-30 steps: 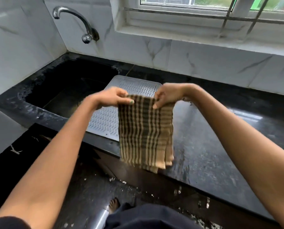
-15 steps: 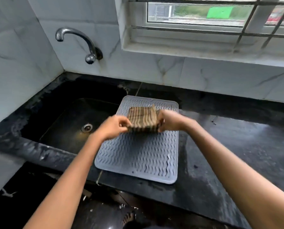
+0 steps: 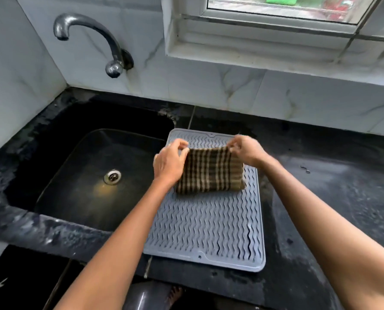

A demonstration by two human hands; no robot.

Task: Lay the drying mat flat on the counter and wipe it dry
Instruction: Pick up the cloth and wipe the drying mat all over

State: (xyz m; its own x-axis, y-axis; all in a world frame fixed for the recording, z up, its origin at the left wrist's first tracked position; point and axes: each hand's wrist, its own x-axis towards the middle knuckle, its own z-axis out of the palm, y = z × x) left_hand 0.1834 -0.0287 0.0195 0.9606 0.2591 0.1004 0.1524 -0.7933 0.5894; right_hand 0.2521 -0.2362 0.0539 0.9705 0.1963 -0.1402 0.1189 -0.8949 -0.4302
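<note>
A grey ridged drying mat (image 3: 209, 227) lies flat on the black counter (image 3: 332, 198), right beside the sink. A folded brown-and-tan checked cloth (image 3: 209, 173) rests on the far half of the mat. My left hand (image 3: 169, 163) pinches the cloth's far left corner. My right hand (image 3: 245, 149) pinches its far right corner. The cloth's near edge lies on the mat while the far edge is lifted slightly by my fingers.
A black sink (image 3: 92, 175) with a metal drain (image 3: 112, 176) sits left of the mat. A chrome tap (image 3: 101, 41) juts from the marble wall above it. A window sill (image 3: 276, 57) runs along the back wall. The counter's front edge is just below the mat.
The cloth hung in front of me a second ago. Both hands have carried it forward and set it down on the far half of the mat, still gripping its corners.
</note>
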